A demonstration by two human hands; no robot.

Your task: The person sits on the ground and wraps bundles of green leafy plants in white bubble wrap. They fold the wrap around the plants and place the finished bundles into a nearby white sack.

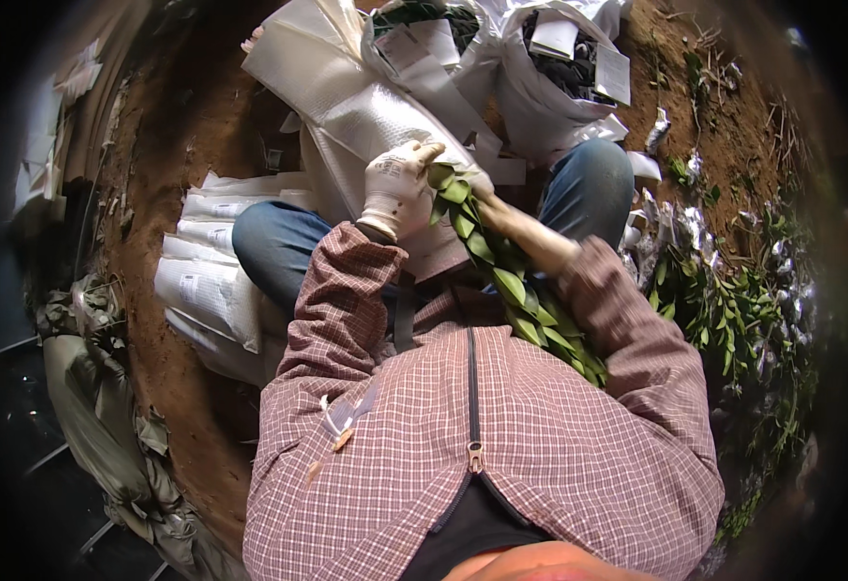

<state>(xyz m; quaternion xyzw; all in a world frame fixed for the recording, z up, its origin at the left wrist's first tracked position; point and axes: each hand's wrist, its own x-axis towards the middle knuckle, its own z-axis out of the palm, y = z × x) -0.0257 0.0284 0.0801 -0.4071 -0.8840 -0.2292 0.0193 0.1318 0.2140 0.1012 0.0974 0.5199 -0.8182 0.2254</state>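
Observation:
My left hand point(397, 180), in a white knit work glove with printed marks, has its fingers curled at the upper end of a bundle of leafy green stems point(511, 289). Whether its fingertips pinch the stems or the mailer beneath is hidden. My right hand point(480, 183), pale and partly covered by leaves, closes around the bundle's upper part; its forearm is blurred. The stems slant down under my right forearm along the jacket. Beneath both hands, a long white bubble mailer point(373, 109) lies slanted over my lap, reaching up and left.
Several labelled bubble mailers point(202, 279) are stacked by my left knee. Ahead stand two white sacks, one with green contents point(460, 25), one with black contents point(569, 72); paper slips lie on both. Leafy plants with foil-wrapped ends point(722, 298) cover the soil at right. Bunched grey-green sheeting point(94, 414) runs along the left.

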